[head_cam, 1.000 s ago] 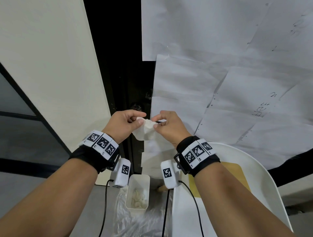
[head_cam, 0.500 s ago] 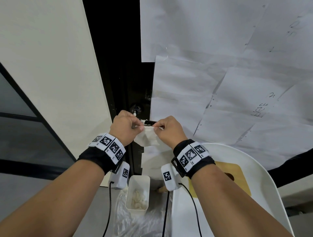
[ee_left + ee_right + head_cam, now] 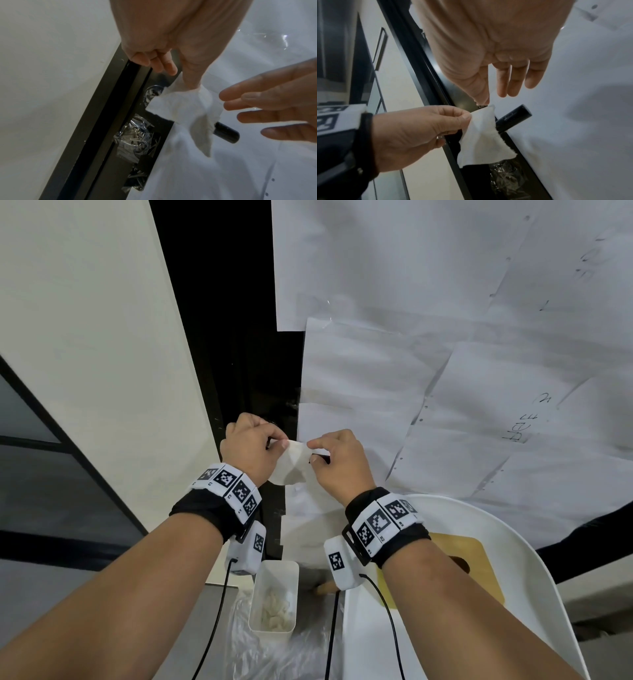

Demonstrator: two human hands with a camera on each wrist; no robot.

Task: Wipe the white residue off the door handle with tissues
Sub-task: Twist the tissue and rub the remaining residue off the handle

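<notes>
My left hand (image 3: 251, 448) is pinching one corner of the tissue (image 3: 481, 136) between thumb and forefinger, so the sheet is draping over the black handle (image 3: 513, 119) on the door. My right hand (image 3: 337, 463) is pinching the opposite top corner with thumb and forefinger, its other fingers (image 3: 515, 79) loose, probably to stretch it across the bar for wiping.

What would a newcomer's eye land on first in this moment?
The white tissue held up at frame centre, pinched between the left hand and the right hand. Just behind it, the black door handle juts out from the paper-covered door.
</notes>
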